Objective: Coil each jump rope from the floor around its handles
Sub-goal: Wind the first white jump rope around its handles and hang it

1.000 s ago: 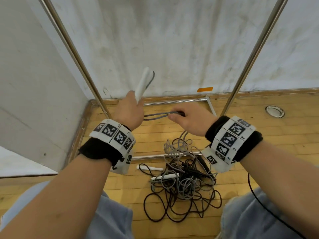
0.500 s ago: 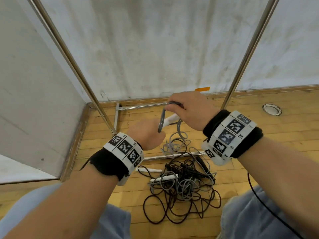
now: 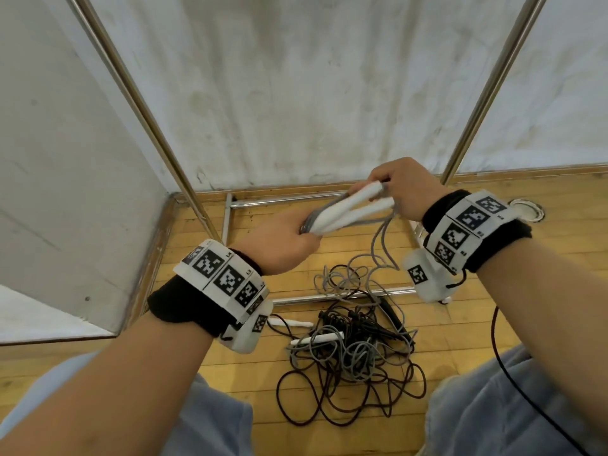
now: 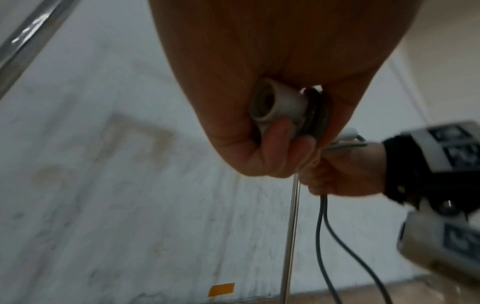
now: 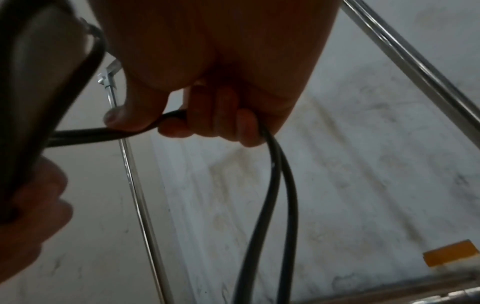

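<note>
Now your left hand (image 3: 279, 243) clamps both white handles (image 3: 350, 209) as a core, so your right hand (image 3: 403, 189), pinching the grey cord (image 3: 378, 245), can wrap

- The left wrist band (image 3: 227, 278) bears black-and-white square code tags with tiny letter marks beside them, too small to read.
- The right wrist band (image 3: 470, 222) bears the same kind of tags, equally unreadable.
</note>
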